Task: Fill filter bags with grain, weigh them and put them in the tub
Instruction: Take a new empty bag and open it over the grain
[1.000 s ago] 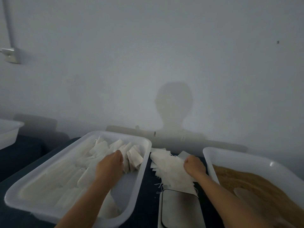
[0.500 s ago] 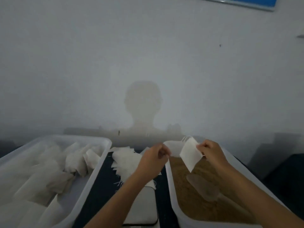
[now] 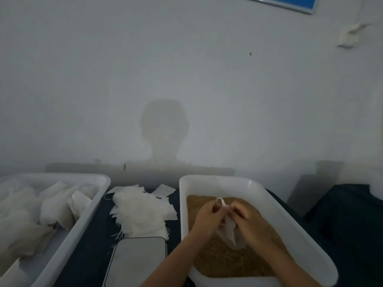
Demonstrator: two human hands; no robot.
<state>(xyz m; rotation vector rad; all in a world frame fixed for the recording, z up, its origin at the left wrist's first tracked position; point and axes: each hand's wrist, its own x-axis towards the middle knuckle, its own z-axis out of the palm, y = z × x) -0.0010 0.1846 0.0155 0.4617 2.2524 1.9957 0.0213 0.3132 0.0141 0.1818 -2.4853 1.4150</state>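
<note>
Here, both hands over the grain tub (image 3: 269,201), meeting above the brown grain (image 3: 209,259). Left hand (image 3: 208,217) curled, fingers pinching one side of a white filter bag (image 3: 229,227) near its top edge. Right hand (image 3: 247,221) likewise curled, pinching the other side of the same bag. Bag hanging down between the two sets of fingers, its lower end just above or touching the grain surface; cannot tell which. Thin string loop (image 3: 220,200) standing up just beyond the fingertips. Whether anything lies inside the bag, not visible.

Beneath and around the fingers, a white rectangular tub holding a layer of grain that covers the floor and leaves the far wall bare.

To the left of the left fingers, outside the tub, a loose heap of empty bags (image 3: 141,210) lying flat on the dark table (image 3: 91,245), a few strings trailing from its near edge. Nearer than that heap, and below-left of the left fingers, a flat scale (image 3: 137,262) with a pale platform and dark rim, the heap's near edge touching or overlapping it.

Far left of the fingers, a second white tub (image 3: 87,214), holding a pile of plump filled bags (image 3: 51,210) stacked against one another.
</note>
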